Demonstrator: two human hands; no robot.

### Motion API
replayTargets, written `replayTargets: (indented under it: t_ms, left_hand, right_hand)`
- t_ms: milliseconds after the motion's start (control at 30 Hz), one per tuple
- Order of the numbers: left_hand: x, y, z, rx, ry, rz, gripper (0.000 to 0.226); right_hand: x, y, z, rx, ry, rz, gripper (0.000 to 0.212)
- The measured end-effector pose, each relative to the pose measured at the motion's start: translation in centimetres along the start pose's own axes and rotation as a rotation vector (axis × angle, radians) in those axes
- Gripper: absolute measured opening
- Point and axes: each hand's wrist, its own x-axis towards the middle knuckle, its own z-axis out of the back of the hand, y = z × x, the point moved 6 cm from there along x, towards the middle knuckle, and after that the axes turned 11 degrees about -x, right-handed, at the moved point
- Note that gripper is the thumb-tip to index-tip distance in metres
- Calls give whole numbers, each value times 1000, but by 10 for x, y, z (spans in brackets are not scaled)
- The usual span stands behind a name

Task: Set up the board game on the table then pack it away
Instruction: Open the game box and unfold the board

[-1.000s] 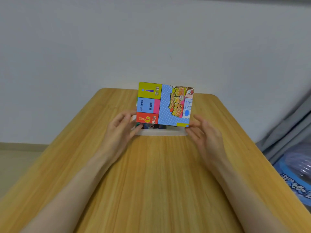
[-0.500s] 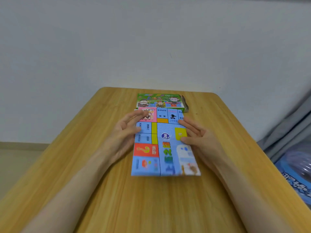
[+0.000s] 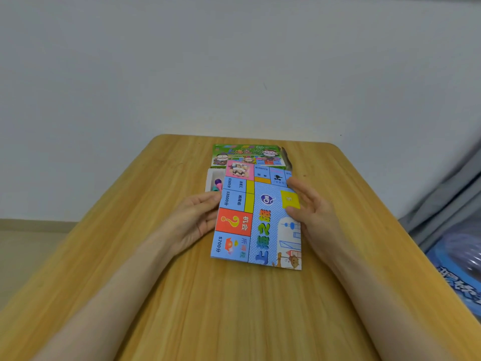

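Holding the folded board [image 3: 256, 217] from both sides, printed face up, long side running away from the body. On the left edge, about midway, clamped by the left hand [image 3: 194, 222]: palm turned inward, fingertips tucked under the rim near the red question-mark square. On the right edge, clamped by the right hand [image 3: 312, 214]: thumb pressed on top just below the yellow square, other fingers curled over the far right corner. So, each grip closed on the board, board spanning the gap between the two palms, over the middle of the bench [image 3: 234, 308]. Cannot tell whether flat on the wood or raised a little. Beyond the board's far end, touching or overlapped by it, a green box [image 3: 244, 153] lying flat. At the far left corner, half hidden beneath the board, a white tray [image 3: 210, 178] with coloured pawns [image 3: 217, 185] inside. Off the bench's right side, a blue bag [image 3: 458, 269].
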Motion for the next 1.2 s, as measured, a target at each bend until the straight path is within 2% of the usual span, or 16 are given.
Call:
replayTargets:
  t_ms: [100,167,267,533,700,833,900,1033,1100,1200]
  left_hand:
    - [0,-1,0,5,2,-8,36]
    - [0,0,-2,-8,5,-7,35]
    - [-1,-2,-4,9,6,-19,34]
    - [-7,-3,-11,-15,62,-27,33]
    - [-9,-5,-9,195,-22,-89,21]
    - [-12,-5,-12,281,-1,-114,29]
    - [-12,-3,-16,391,9,-130,39]
    - [-12,0,-21,530,-19,-134,60]
    - [-12,-1,-26,564,-3,-148,63]
    - [-14,-3,-35,616,38,-159,63]
  right_hand:
    - [-1,-4,-5,-168,23,13,49]
    - [-1,-5,-10,-432,52,52,50]
    - [-6,-3,-21,-740,104,107,70]
    - [-9,-5,-33,-972,152,174,100]
    - [-10,-8,-37,-1149,161,147,118]
    - [-13,-8,-42,-1345,173,136,124]
    - [-14,-9,-50,-1336,192,105,125]
    - [-22,0,-75,-1133,215,28,118]
    - [-24,7,-85,-1014,165,33,118]
    - [-21,12,-93,-952,60,37,106]
